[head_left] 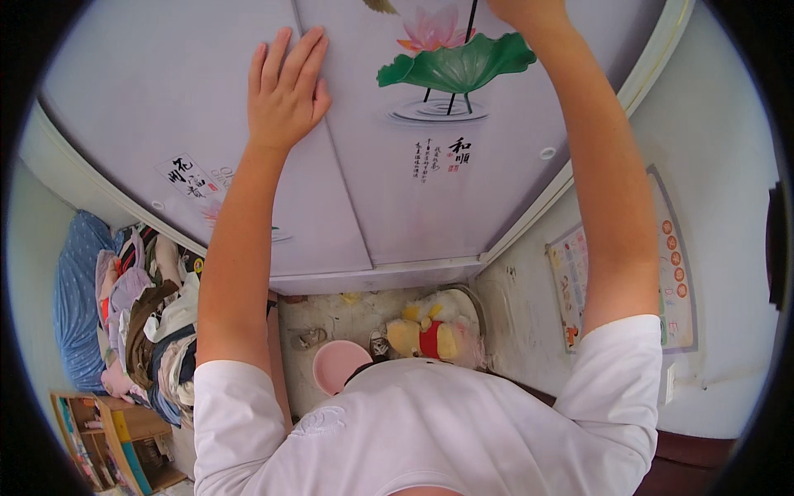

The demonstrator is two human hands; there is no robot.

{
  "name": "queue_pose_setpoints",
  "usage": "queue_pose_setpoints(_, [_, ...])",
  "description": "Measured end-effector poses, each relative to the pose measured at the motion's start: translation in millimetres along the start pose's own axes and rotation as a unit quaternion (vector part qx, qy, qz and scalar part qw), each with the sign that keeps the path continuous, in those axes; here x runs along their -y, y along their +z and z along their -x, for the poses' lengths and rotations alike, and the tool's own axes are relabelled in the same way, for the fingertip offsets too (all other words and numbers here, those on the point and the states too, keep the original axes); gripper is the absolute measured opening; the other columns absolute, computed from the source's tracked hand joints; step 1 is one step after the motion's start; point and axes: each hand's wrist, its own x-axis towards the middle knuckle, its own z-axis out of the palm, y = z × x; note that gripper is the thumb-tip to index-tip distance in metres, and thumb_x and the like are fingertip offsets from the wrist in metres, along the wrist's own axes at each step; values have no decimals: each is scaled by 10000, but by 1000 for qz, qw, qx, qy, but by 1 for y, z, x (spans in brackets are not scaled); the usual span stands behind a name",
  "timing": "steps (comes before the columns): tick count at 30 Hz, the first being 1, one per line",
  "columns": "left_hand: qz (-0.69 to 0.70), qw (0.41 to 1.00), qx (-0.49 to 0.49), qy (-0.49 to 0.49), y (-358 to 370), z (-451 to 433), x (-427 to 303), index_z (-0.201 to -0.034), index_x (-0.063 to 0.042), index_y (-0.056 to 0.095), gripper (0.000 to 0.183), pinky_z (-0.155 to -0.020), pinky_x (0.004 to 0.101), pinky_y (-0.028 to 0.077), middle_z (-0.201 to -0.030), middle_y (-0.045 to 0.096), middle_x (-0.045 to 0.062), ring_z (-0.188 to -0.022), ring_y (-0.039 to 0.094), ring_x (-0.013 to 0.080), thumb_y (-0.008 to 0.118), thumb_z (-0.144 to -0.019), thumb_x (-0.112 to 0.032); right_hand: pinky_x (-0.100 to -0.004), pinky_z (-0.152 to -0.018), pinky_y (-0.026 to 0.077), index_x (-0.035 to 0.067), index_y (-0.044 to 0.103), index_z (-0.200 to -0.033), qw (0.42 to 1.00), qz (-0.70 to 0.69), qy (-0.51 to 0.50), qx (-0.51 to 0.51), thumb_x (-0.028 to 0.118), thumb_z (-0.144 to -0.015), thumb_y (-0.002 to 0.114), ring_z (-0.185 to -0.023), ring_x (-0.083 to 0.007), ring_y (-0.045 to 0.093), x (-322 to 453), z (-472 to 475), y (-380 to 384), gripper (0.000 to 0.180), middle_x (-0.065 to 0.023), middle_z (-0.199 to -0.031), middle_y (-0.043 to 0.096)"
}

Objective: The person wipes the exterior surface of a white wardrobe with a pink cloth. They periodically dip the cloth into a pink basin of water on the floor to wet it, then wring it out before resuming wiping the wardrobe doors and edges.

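Observation:
My left hand (286,90) lies flat, its fingers a little apart, on a pale sliding wardrobe door (310,211), beside the upright seam between two panels. It holds nothing. My right hand (524,9) reaches the top edge of the view over the right-hand panel; its fingers are cut off, so what it touches is hidden. Below it the panel bears a printed green lotus leaf (459,62), a pink lotus flower (434,28) and black brush writing. A small round recessed pull (547,153) sits near that panel's right edge.
Clothes (149,297) are heaped at the left, above a wooden shelf unit (118,434). On the floor are a pink basin (341,366), a shoe (378,343) and a yellow plush toy (428,338) in a red top. A poster (676,279) hangs on the right wall.

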Motion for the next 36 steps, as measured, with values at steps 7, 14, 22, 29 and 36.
queue_pose_setpoints(7, [-2, 1000, -7, -3, -2, 1, 1, -1471, -170, 662, 586, -1294, 504, 328, -1593, 600, -59, -1557, 437, 269, 660, -885, -194, -465, -852, 547, 178, 746, -1231, 965, -190, -54, 174, 155, -802, 777, -1156, -298, 677, 107, 186, 48, 431, -52, -1306, 686])
queue_pose_setpoints(14, [-5, 1000, -8, 1, 3, 0, 5, -1467, -165, 665, 591, -1289, 517, 334, -1599, 594, -52, -1555, 441, 286, 654, -877, -193, -384, -1105, 440, 247, 682, -1190, 926, -67, -202, 311, 210, -943, 655, -1367, -126, 540, 146, 280, 23, 251, 68, -1543, 572])
queue_pose_setpoints(22, [1, 1000, 13, -15, 0, 2, 1, -1511, -173, 630, 654, -1300, 522, 328, -1625, 575, -50, -1578, 422, 290, 655, -858, -175, -550, -1136, 378, 345, 805, -1191, 975, 173, 49, 130, 15, -824, 748, -1322, -301, 578, -18, 87, -32, 497, -16, -1366, 659])
queue_pose_setpoints(29, [-7, 1000, 19, -8, 0, 4, 2, -1528, -165, 615, 663, -1313, 524, 304, -1648, 554, -45, -1587, 411, 293, 638, -865, -150, -562, -1077, 440, 340, 805, -1166, 979, 80, 187, 35, -46, -751, 743, -1302, -395, 546, 0, 147, -21, 570, -74, -1361, 620])
queue_pose_setpoints(36, [1, 1000, 10, -5, 0, 1, 1, -1511, -154, 630, 642, -1310, 519, 317, -1639, 563, -41, -1579, 427, 291, 622, -870, -148, -568, -1071, 442, 338, 789, -1073, 952, 73, 195, 224, 33, -703, 779, -1322, -332, 531, 118, 316, -43, 481, 15, -1382, 599])
